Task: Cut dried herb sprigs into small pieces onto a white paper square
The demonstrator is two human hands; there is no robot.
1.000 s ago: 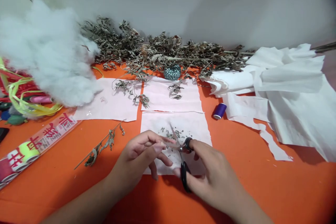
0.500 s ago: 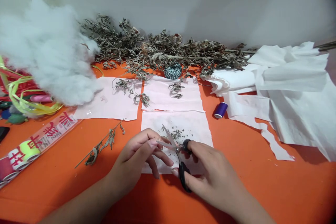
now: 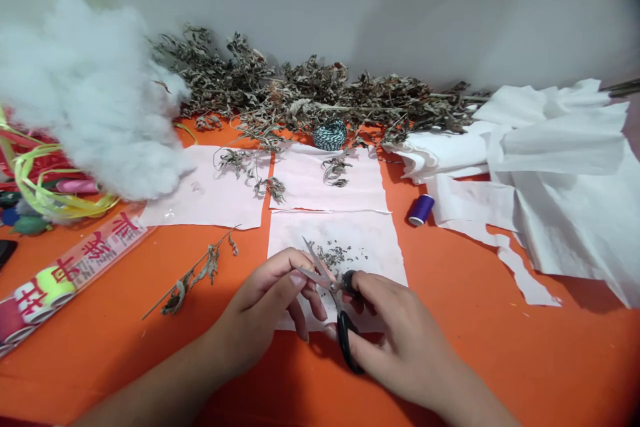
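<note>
In my right hand (image 3: 390, 333) is a pair of scissors (image 3: 333, 285) with black handles, its blades spread and pointing up and to the left. My left hand (image 3: 275, 293) is pinched beside the blades, its thumb against the index finger. Whatever lies in that pinch is too small or hidden to make out. Beneath both hands lies a white cloth square (image 3: 385, 243) with chopped dried leaf bits (image 3: 335, 255) scattered on it. A dried leafy sprig (image 3: 197, 271) rests on the orange table left of my left hand.
Dried branches (image 3: 310, 97) line the wall, with a ball of twine (image 3: 330, 135) before them. White stuffing (image 3: 100, 93) and a thread pack (image 3: 65, 280) are at the left. A purple spool (image 3: 421, 210) and white fabric (image 3: 565, 200) lie at the right.
The scissors have shifted slightly left, and their blades now sit a little closer to the fingertips of my left hand. My left hand has moved slightly right. Other things look unchanged.
</note>
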